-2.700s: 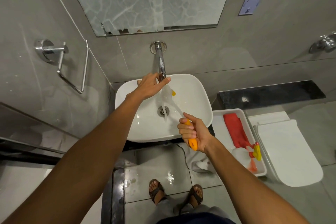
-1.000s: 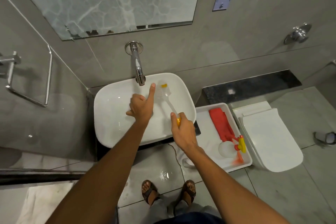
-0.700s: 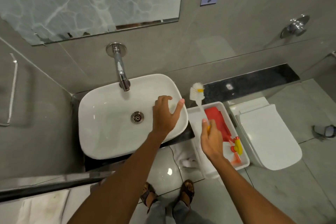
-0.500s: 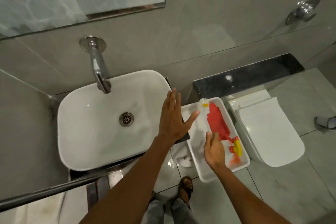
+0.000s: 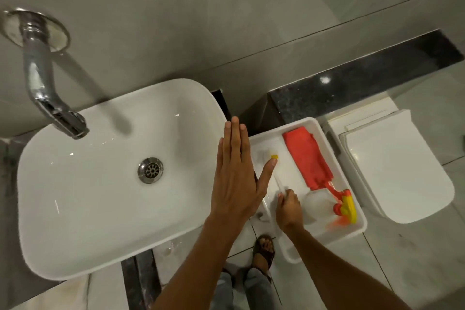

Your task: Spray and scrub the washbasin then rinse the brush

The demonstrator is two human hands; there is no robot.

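The white washbasin [image 5: 83, 196] fills the left half of the view, with its steel drain [image 5: 150, 170] and the chrome tap [image 5: 44, 88] above it; no water runs. My left hand [image 5: 235, 178] hovers flat with fingers spread over the basin's right rim. My right hand [image 5: 289, 209] is low inside the white tray [image 5: 324, 133], closed on the brush's handle. The brush [image 5: 273, 166] lies in the tray, its white head and yellow tip pointing away from me. A spray bottle [image 5: 344, 205] with a red and yellow trigger lies in the tray to the right.
A red cloth [image 5: 307, 158] lies in the tray beside the brush. A white toilet lid [image 5: 397, 166] sits to the right of the tray. A black stone ledge [image 5: 364, 78] runs along the grey wall. My sandalled foot [image 5: 264, 250] stands on the tiled floor.
My right hand carried the brush out of the basin, rightward and down into the tray. My left hand left the tap and now hovers open over the basin's right rim. The view turned right.
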